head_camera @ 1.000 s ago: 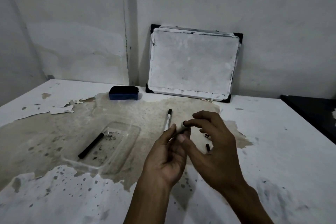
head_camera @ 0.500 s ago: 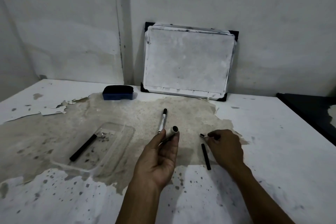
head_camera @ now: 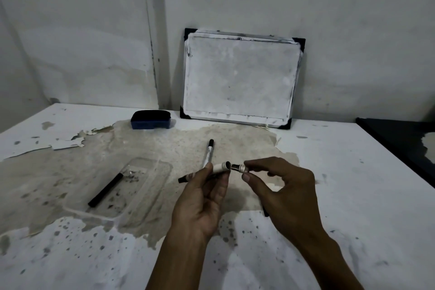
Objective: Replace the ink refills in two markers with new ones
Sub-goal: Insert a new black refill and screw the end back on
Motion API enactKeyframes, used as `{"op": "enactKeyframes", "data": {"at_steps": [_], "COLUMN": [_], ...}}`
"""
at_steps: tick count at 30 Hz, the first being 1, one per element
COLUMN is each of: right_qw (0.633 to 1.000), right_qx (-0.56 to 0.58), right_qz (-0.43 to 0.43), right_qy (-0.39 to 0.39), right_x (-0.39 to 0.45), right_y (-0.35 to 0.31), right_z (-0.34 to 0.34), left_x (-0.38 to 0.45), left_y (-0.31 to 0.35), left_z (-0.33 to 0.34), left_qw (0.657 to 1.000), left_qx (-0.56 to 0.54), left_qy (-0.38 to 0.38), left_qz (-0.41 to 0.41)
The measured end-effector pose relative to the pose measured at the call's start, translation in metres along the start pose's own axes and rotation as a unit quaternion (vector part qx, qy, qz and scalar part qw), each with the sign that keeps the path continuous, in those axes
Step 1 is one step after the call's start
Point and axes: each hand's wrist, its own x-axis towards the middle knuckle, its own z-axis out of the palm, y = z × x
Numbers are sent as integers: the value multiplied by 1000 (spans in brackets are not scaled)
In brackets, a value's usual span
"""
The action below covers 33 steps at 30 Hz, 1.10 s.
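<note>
My left hand (head_camera: 200, 202) grips a white marker barrel (head_camera: 220, 168), its open end pointing right and its black tip end (head_camera: 183, 180) pointing left. My right hand (head_camera: 287, 190) pinches a small end plug (head_camera: 238, 167) just right of that open end, almost touching it. A second marker (head_camera: 208, 152) lies on the table behind my hands. One black refill (head_camera: 106, 189) lies in the clear plastic tray (head_camera: 150, 198). The end of another black refill (head_camera: 266, 213) shows under my right hand, mostly hidden.
A blue eraser (head_camera: 150, 119) sits near the wall, left of a small whiteboard (head_camera: 240, 77) leaning against it. The white table (head_camera: 353, 195) has a large worn brown patch and peeling paint. A dark surface (head_camera: 400, 143) adjoins the table's right edge.
My right hand reached down to the table to the right of the barrel, took the small plug, and has now brought it up to the barrel's open end. My left hand tilted the barrel flatter.
</note>
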Motion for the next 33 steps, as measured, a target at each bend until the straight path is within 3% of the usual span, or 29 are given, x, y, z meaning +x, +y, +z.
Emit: {"op": "enactKeyframes", "data": {"at_steps": [19, 28, 33], "right_qw": [999, 995, 970], "right_qx": [-9, 68, 179], "right_qz": [-26, 68, 165], "right_qy": [21, 19, 11], "right_x": [-9, -13, -15], "right_y": [3, 1, 5], "right_z": [-1, -6, -8], "left_x": [-14, -15, -17], "left_y": [-19, -21, -22], "left_z": [-2, 0, -3], "left_qw": [976, 947, 913], "left_qx": [157, 224, 287], "left_qy": [-21, -95, -133], "left_qz": [149, 209, 258]}}
